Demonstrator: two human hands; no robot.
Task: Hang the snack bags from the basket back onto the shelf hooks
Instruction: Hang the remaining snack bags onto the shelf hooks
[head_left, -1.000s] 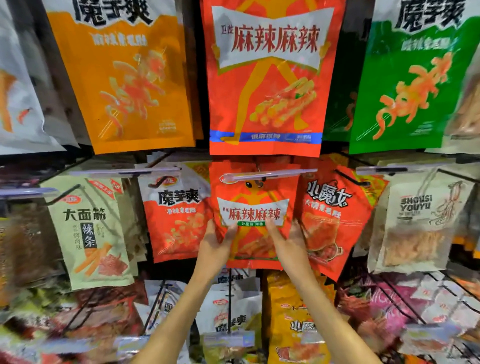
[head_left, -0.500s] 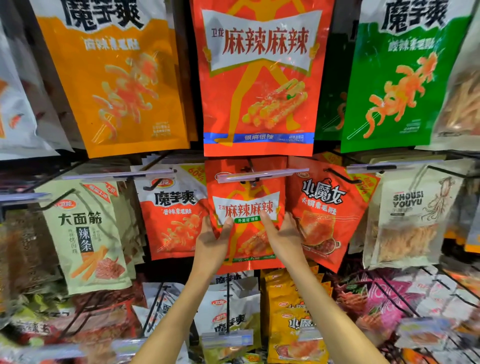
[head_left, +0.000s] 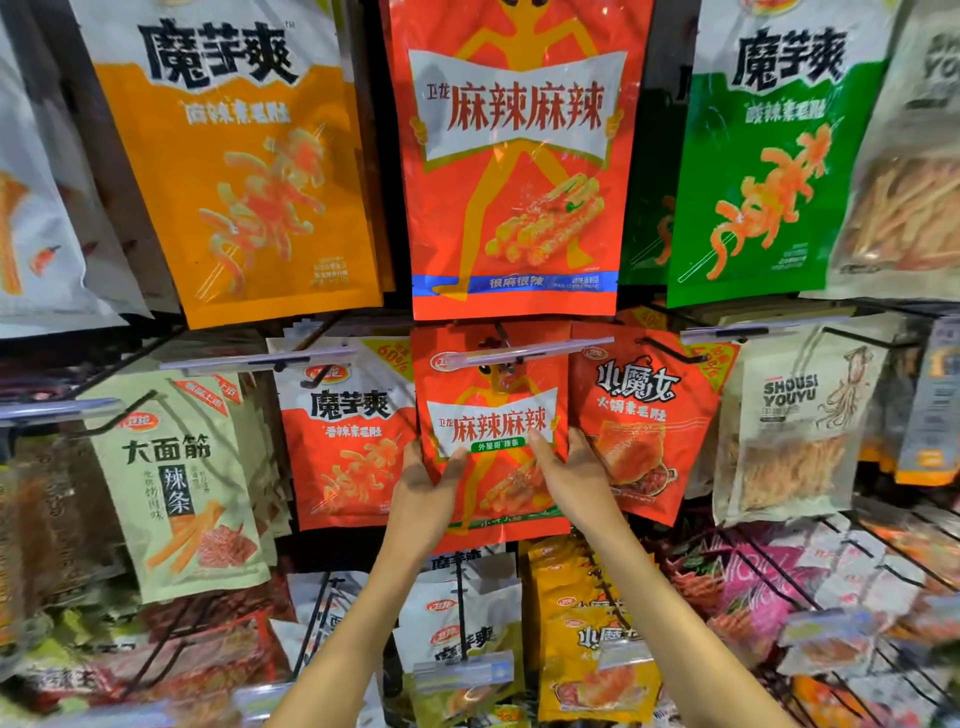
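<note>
Two-handed: left hand (head_left: 426, 486), right hand (head_left: 577, 480) fingers still grasping red snack bag (head_left: 493, 400), unmoved at hook (head_left: 524, 354).

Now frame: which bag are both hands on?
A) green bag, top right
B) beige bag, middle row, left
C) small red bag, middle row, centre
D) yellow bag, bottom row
C: the left hand and right hand grip the small red bag by its side edges, thumbs on its front, just below the centre hook.

A large orange bag (head_left: 244, 171) and a green bag (head_left: 774, 156) hang along the wire rack's (head_left: 906, 519) top; a squid-printed pouch (head_left: 795, 415) hangs near its right edge.
</note>
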